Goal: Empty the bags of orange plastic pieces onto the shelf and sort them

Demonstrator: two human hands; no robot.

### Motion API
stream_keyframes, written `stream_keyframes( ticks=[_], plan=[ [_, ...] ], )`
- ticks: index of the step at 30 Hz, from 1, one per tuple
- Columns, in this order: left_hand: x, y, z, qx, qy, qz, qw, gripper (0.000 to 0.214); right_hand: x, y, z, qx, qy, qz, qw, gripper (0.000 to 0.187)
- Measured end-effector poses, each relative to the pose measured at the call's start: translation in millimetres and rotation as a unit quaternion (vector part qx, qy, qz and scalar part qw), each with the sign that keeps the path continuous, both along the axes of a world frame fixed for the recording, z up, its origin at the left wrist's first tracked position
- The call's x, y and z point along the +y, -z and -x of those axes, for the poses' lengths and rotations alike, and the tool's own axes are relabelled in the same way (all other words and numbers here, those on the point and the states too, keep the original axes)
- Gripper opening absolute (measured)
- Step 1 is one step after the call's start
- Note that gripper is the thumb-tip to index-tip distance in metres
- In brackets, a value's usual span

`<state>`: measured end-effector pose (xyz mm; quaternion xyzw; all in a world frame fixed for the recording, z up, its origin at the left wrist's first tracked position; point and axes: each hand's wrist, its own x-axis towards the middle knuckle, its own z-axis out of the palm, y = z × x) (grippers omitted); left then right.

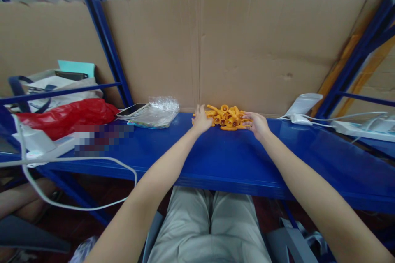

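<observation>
A heap of small orange-yellow plastic pieces (227, 118), several with round hollow ends, lies at the back of the blue tabletop (222, 160). At the heap's left side is my left hand (202, 120), fingers apart and touching the outer pieces. My right hand (258, 125) reaches in from the other side, its fingers spread against the right edge of the pile. Neither hand grips a piece that I can make out. Some pieces on the left are partly hidden behind my left hand.
A cardboard panel (247, 49) stands behind the table between blue metal posts. Left lie a phone (134, 110), clear plastic packaging (163, 113), a red bag (74, 115) and a power strip (66, 148) with a looping white cable. Right, a white device (302, 109) trails cables. Another person's leg shows lower left.
</observation>
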<state>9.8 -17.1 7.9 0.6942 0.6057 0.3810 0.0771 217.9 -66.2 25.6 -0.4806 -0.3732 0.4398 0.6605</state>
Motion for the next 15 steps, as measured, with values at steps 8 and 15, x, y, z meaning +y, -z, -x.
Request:
stream_keyframes(
  ticks=[8, 15],
  plan=[
    [-14.4, 15.6, -6.7, 0.132, 0.104, 0.044, 0.985, 0.066, 3.3, 10.0, 0.1, -0.06, -0.04, 0.065, 0.995, 0.017],
    [0.4, 17.2, 6.2, 0.132, 0.114, 0.008, 0.985, 0.063, 9.7, 20.9, -0.5, -0.114, -0.078, 0.106, 0.985, 0.034]
  ],
)
